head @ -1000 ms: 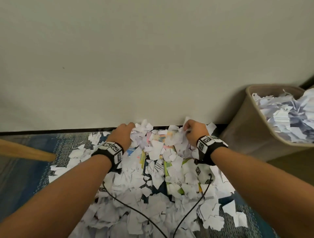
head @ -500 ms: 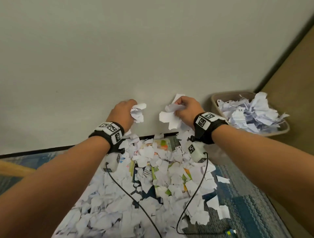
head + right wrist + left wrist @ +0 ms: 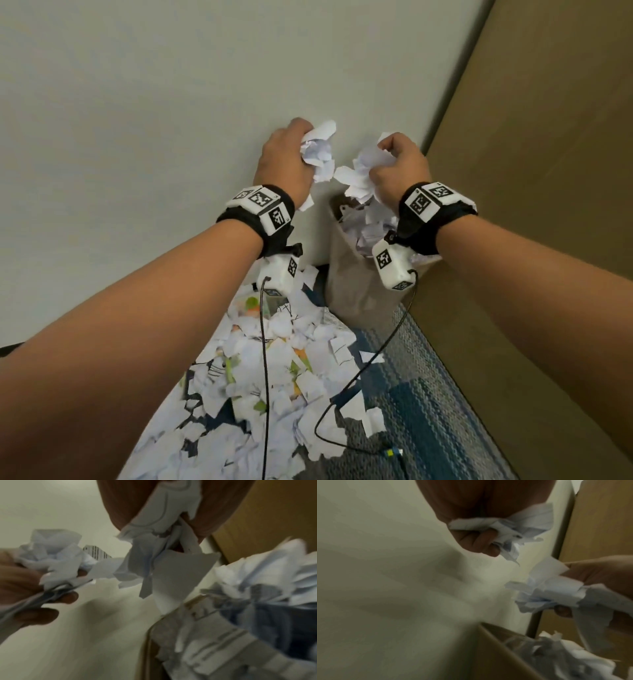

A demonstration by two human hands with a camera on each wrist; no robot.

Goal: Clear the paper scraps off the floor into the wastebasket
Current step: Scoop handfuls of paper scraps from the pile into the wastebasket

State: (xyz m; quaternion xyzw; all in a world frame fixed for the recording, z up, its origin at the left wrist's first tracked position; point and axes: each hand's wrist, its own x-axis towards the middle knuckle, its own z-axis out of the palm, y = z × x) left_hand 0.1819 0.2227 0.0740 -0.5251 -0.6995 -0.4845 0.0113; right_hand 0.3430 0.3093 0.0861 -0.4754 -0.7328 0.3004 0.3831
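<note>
My left hand point(image 3: 291, 154) grips a crumpled wad of white paper scraps point(image 3: 318, 150), raised against the wall. My right hand point(image 3: 397, 168) grips another wad of scraps point(image 3: 359, 171) and hangs just above the tan wastebasket point(image 3: 349, 270), which is heaped with white paper point(image 3: 370, 226). The left wrist view shows my curled fingers point(image 3: 481, 543) around the paper point(image 3: 513, 524), with the basket rim point(image 3: 493, 632) below. In the right wrist view scraps point(image 3: 163, 555) hang from my palm over the full basket point(image 3: 257, 601). Many scraps point(image 3: 274, 359) lie on the floor below.
A pale wall point(image 3: 137, 102) stands straight ahead and a brown panel point(image 3: 548, 171) closes the right side, the basket sitting in that corner. Blue patterned carpet point(image 3: 428, 411) shows beside the scrap pile. Two black cables point(image 3: 263, 342) trail from my wrists down across the papers.
Both hands closed on scraps at the foot of the wall, lifted them and swung right. They now hang over and beside the wastebasket.
</note>
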